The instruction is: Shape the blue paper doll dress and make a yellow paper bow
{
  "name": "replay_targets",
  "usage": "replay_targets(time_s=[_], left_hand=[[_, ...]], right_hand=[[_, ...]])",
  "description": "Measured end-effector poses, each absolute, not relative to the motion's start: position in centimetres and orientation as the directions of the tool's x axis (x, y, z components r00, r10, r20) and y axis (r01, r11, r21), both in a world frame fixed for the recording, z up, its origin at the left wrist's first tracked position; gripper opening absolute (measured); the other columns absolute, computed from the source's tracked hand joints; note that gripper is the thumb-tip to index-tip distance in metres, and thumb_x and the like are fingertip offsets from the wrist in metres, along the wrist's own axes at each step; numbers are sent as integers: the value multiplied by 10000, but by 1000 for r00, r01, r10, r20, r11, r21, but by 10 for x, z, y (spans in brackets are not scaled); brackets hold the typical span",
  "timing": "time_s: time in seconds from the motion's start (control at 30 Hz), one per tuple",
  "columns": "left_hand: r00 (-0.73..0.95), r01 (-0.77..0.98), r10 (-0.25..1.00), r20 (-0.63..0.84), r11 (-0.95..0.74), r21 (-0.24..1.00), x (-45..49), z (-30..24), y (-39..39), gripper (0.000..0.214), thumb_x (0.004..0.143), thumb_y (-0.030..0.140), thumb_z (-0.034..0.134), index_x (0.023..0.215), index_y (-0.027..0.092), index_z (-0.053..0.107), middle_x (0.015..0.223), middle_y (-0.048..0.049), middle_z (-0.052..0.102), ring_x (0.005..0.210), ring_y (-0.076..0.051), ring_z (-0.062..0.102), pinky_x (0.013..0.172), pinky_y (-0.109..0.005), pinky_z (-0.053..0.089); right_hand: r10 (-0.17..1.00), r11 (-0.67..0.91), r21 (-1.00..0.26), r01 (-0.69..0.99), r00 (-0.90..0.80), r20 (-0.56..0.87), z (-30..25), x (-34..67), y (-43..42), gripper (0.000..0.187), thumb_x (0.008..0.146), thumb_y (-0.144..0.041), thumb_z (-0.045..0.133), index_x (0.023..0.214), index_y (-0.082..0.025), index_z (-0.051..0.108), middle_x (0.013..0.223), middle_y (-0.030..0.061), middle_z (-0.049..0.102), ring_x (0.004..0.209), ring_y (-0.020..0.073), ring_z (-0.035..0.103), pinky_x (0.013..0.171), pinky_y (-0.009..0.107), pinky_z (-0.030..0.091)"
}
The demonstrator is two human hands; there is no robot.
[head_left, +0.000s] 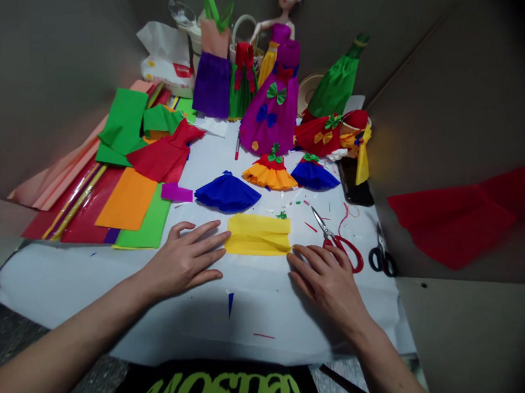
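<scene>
White paper sheeting on the bench: yellow crepe paper lies flat between the hands. Left hand and right hand are held open — fingers spread, fingertips at its edges, nothing gripped.

Premises are identified as a paper-craft workspace. This is indicated by coloured crepe paper sheets, a finished crepe-paper doll dress, a standing doll, and red-handled scissors and black-handled scissors, which are laid out on a white-covered worktable enclosed by grey partition panels.
</scene>
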State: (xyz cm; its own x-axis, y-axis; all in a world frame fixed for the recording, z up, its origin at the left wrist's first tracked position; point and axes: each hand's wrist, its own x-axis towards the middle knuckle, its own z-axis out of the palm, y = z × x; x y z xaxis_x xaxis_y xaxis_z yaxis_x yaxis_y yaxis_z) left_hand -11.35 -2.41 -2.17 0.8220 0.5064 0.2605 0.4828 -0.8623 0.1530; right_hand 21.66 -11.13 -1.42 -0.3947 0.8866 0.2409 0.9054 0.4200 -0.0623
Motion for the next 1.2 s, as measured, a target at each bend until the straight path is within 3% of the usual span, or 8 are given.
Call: replay_targets(time_s=[0.23,0.4,0.53,0.67,0.83,1.0,1.2], left_hand=[[788,477,514,339,-858,192,-112,-24,-26,213,936,376,608,1080,239,684,1326,-67,670,1333,-299,518,1059,-471,294],[765,477,527,370,-850,224,-110,-25,-28,227,927,343,604,1109,234,683,1289,-81,691,1287,-289,559,1041,-467,300],[774,447,491,400,-871,204,-101,-26,-34,296,926,316,590,1201,229,657,1281,-97,692,1267,-286,571,1023,-457,311],[841,398,442,312,-896,197,-81,-29,-45,343,973,348,535,1262,183,620,1303,-116,676,1253,-258,577,1020,-418,327],[882,413,447,148,-886,212,-54,-33,-49,529,959,488,526,1357,141,554,1367,-164,620,1303,-293,531,1039,-421,339],[907,372,403,122,-902,218,-26,-37,-43,599,960,532,492,1395,121,512,1398,-176,588,1326,-300,494,1063,-435,324],[903,377,409,131,-901,214,-8,-35,-37,582,963,535,485,1346,100,540,1294,-163,637,1208,-294,546,999,-410,335]], right_hand=[[901,383,-67,921,-357,247,-18,225,-115,212,960,-261,580,1140,-241,691,1233,51,713,1105,254,618,1013,458,348],[871,374,-123,919,-302,388,-5,219,-115,224,928,-237,611,1140,-221,679,1193,82,728,1047,254,639,969,447,381],[819,466,-172,868,-349,456,4,199,-112,256,914,-218,620,1168,-215,657,1148,80,744,1024,241,643,941,432,407],[811,555,-216,803,-465,355,-5,178,-108,314,947,-252,587,1246,-164,625,1233,90,713,1138,241,601,989,415,410],[860,501,-214,839,-455,230,-23,182,-109,354,971,-321,561,1270,-141,622,1284,103,686,1179,271,574,1031,446,389],[897,421,-193,886,-375,236,-24,205,-117,304,971,-315,565,1221,-163,647,1241,97,703,1124,270,581,1011,454,393],[905,401,-169,900,-362,222,-20,211,-112,270,979,-305,555,1200,-182,649,1166,81,718,1083,260,578,1018,458,342]])
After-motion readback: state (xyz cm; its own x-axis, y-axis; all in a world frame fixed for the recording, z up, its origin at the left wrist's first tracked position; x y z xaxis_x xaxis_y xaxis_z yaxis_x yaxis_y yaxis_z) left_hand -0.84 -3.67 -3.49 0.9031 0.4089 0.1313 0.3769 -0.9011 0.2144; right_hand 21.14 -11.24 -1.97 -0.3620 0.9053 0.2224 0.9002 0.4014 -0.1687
